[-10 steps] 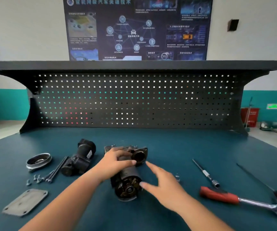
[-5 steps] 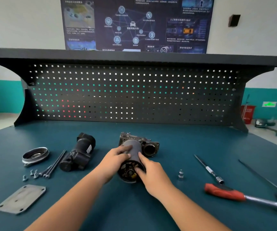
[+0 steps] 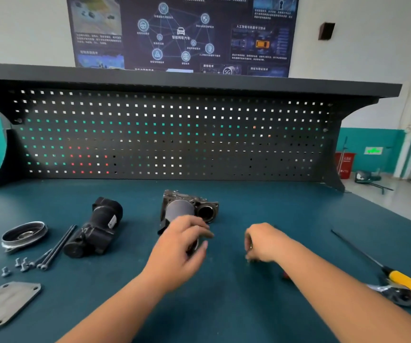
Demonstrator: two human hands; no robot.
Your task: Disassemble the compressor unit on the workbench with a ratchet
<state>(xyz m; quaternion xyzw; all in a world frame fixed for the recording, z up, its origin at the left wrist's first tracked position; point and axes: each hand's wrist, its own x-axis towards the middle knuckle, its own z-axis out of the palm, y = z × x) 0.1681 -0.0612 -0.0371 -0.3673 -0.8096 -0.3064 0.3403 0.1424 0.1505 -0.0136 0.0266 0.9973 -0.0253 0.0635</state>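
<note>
Motor (image 3: 95, 231) left of compressor unit (image 3: 178, 209).

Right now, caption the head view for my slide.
Left hand grips the compressor unit; right hand, fingers curled, beside it.

Both bare forearms reach forward, the left grip (image 3: 182, 246) curled, fingers and thumb, round the near end of the compressor (image 3: 178, 209), the right grip (image 3: 265, 243) apart beside it, knuckles up, fingers curled downward and blurred.
</note>
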